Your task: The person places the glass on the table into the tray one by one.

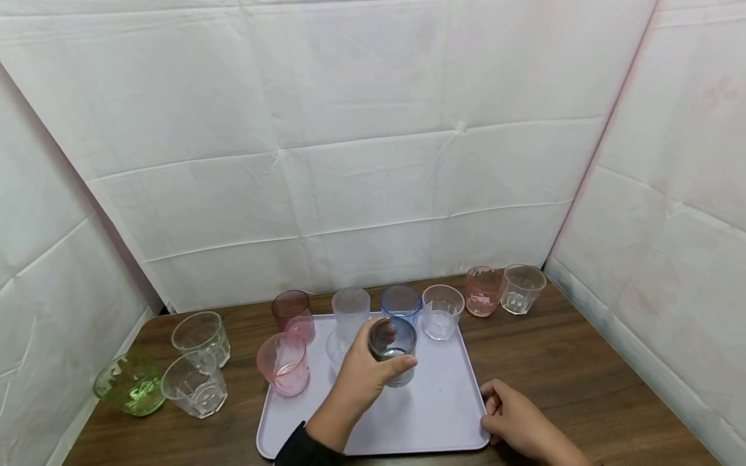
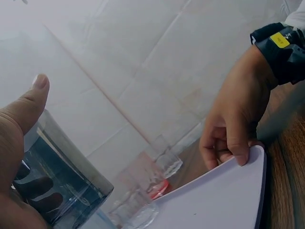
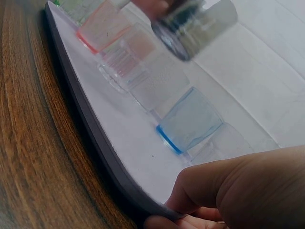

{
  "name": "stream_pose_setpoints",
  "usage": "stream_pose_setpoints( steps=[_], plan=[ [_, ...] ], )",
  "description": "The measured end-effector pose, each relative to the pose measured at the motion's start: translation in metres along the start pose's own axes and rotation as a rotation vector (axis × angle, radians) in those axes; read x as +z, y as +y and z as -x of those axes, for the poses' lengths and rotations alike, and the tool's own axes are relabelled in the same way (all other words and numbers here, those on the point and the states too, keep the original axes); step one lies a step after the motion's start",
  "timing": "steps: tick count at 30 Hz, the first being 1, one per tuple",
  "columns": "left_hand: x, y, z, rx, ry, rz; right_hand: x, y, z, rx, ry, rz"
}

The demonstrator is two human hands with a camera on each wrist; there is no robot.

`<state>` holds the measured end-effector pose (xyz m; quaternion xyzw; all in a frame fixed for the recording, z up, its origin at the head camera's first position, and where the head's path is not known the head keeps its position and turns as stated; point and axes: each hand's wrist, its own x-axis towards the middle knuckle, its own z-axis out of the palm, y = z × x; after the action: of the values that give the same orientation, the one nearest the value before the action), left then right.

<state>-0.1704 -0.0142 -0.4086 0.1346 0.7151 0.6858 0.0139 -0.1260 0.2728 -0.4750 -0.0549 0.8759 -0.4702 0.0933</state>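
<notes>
My left hand (image 1: 358,372) grips a smoky grey glass tumbler (image 1: 393,338), held upright above the middle of a pale lilac tray (image 1: 437,414). In the left wrist view, the fingers show through the grey tumbler's (image 2: 76,176) wall. At the tray's front right corner, my right hand (image 1: 515,417) pinches the rim between thumb and fingers. Toward the tray's back stand a blue glass (image 1: 401,299), a clear faceted glass (image 1: 443,317) and a frosted glass (image 1: 351,307). A pink glass (image 1: 283,366) and a dark red one (image 1: 290,309) stand along its left side. My left hand partly hides another clear glass (image 1: 334,349).
Left of the tray, a green glass (image 1: 136,388) and two clear glasses, one nearer (image 1: 198,391), stand on the wooden table (image 1: 559,362). A reddish glass (image 1: 482,294) and a clear glass (image 1: 522,291) are at the back right. White cloth walls (image 1: 373,162) enclose the table.
</notes>
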Motion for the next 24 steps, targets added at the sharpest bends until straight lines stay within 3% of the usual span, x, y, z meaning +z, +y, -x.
stream_pose_setpoints(
  steps=[7, 13, 24],
  plan=[
    [0.024, -0.015, -0.014, -0.067, -0.013, -0.055, 0.000, 0.002, -0.001, -0.021, 0.018, 0.000],
    [0.039, -0.036, -0.023, -0.098, 0.039, -0.076, 0.000, 0.002, -0.001, -0.033, 0.023, 0.003],
    [0.047, -0.060, -0.026, -0.104, 0.124, -0.198, 0.000, 0.001, 0.001, -0.014, 0.019, 0.040]
  ],
)
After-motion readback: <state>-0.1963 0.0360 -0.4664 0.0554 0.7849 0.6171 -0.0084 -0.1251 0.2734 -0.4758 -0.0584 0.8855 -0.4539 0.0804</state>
